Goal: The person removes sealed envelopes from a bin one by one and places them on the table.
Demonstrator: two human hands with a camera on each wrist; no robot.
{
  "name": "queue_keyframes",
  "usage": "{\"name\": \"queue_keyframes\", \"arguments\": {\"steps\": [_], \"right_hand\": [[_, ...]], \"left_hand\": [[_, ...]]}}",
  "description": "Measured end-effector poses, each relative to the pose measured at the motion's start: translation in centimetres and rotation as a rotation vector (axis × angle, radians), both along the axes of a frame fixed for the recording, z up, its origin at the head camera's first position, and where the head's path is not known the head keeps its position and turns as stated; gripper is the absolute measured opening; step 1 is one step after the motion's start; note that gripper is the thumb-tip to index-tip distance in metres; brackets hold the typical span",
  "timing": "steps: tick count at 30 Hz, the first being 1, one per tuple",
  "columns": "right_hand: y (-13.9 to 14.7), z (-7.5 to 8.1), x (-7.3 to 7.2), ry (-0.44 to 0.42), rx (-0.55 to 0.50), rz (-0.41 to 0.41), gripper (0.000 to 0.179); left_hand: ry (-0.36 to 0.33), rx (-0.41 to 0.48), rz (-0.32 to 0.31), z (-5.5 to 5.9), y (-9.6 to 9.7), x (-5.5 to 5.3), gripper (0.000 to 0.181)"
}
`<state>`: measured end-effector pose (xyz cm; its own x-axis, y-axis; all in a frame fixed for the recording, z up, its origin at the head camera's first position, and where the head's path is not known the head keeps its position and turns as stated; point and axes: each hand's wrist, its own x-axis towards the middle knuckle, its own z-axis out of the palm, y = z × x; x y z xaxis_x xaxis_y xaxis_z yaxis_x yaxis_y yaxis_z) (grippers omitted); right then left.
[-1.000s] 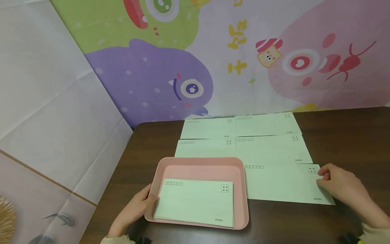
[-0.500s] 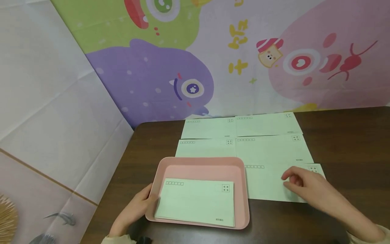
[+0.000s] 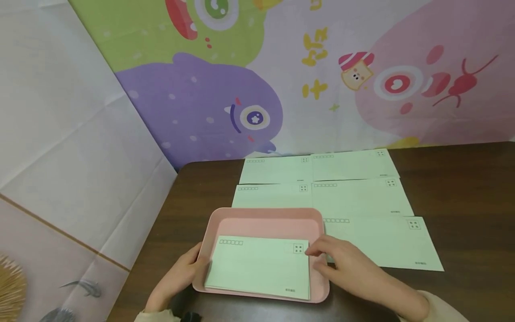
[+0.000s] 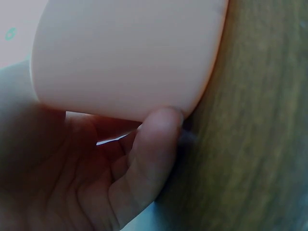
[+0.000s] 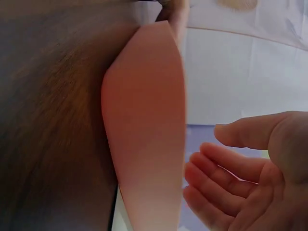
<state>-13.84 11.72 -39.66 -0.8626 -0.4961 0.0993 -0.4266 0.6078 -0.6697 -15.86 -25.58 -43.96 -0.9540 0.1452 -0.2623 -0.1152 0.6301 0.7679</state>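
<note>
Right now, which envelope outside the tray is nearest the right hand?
The front envelope, right of the tray; the others seen outside it lie farther back.

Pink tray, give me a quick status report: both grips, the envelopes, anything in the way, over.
Left grip holds pink tray at left side. Right grip empty, at its right rim. Envelope stack inside, nothing visibly in the way.

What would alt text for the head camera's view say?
A person's left hand grips a pink tray holding pale-green envelopes; the right hand is over its right edge. More envelopes lie beyond and beside it on a brown table.
</note>
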Motion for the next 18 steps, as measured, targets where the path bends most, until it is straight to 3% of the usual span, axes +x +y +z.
{"name": "queue_keyframes", "arguments": {"steps": [8,18], "right_hand": [[-2.4,-1.3,-1.3,0.269,0.221,0.000,0.033],[-2.9,-2.4,-2.1,0.338,0.358,0.019,0.049]], "left_hand": [[0.002,0.003,0.005,0.1,0.1,0.0,0.040],[0.000,-0.005,0.013,0.1,0.2,0.0,0.039]]}}
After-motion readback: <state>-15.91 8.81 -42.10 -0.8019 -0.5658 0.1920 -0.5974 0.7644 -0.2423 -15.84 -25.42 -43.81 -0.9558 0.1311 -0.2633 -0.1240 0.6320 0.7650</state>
